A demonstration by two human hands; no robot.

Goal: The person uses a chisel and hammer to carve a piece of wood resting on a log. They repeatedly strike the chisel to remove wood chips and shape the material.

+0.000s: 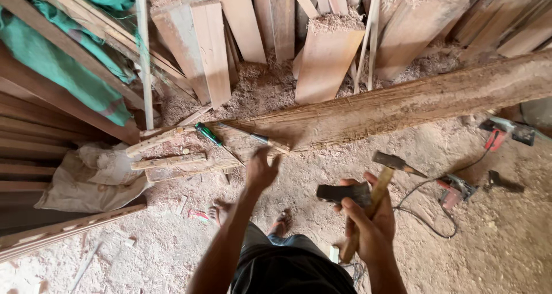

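Reaching my left hand (261,170), fingers spread and empty, toward the chisel (253,136) lying crosswise just beyond; my right hand (371,219) clenches the hammer (379,184).

Green-handled screwdriver (208,134) — green cloth (57,64) — red power tool (454,190), pale sawdust floor (494,236).

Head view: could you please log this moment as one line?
right hand: grips hammer | left hand: open, reaching to plank | chisel: on plank

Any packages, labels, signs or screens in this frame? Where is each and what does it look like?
No labels, signs or screens can be made out.
Sack: left, on the sawdust beside stacked boards; crumpled, dirty white, soft and slumped.
Small scrap: on the floor near the feet; flat, red and white, too small to identify.
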